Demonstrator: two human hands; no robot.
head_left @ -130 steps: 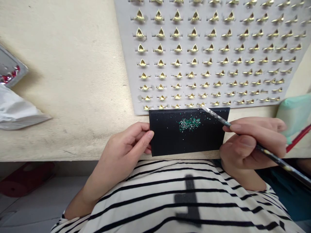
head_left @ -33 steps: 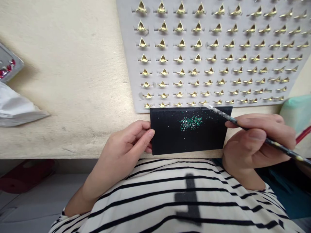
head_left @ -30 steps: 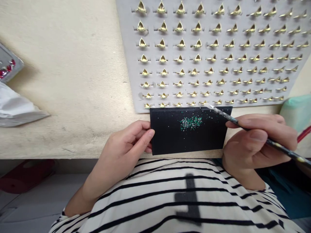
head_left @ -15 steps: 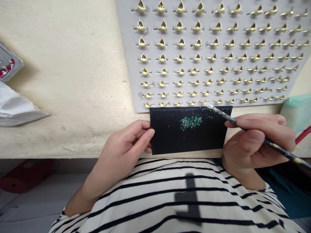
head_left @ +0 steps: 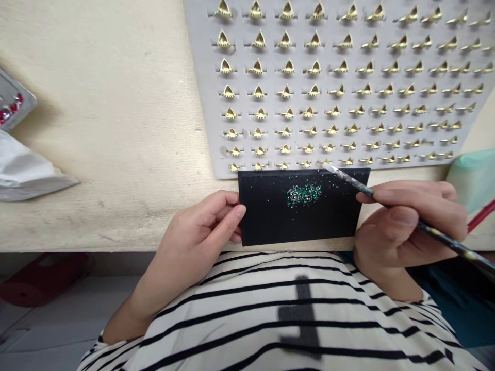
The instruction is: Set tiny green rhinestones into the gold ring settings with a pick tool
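Observation:
My left hand [head_left: 193, 232] grips the left edge of a black rectangular pad [head_left: 266, 216], thumb on top. A small heap of green and silver rhinestones [head_left: 303, 196] lies on the pad, with stray grains around it. My right hand [head_left: 406, 221] holds a slim dark pick tool [head_left: 350, 181] like a pen. Its pale tip sits at the pad's upper edge, beside a gold triangular setting [head_left: 324, 163] in the bottom row of a grey board [head_left: 204, 67]. Whether it touches the setting, I cannot tell.
The board holds several rows of gold settings and rests on a cream cloth-covered table [head_left: 104, 129]. A metal tray with red stones [head_left: 11, 103], a white plastic bag [head_left: 23, 165], a mint-green item [head_left: 474, 178] and a red stick [head_left: 481, 216] lie around it.
The tool tip has shifted slightly left along the pad's upper edge, toward the bottom-row setting. My left hand, the pad and the rhinestone heap have stayed in place.

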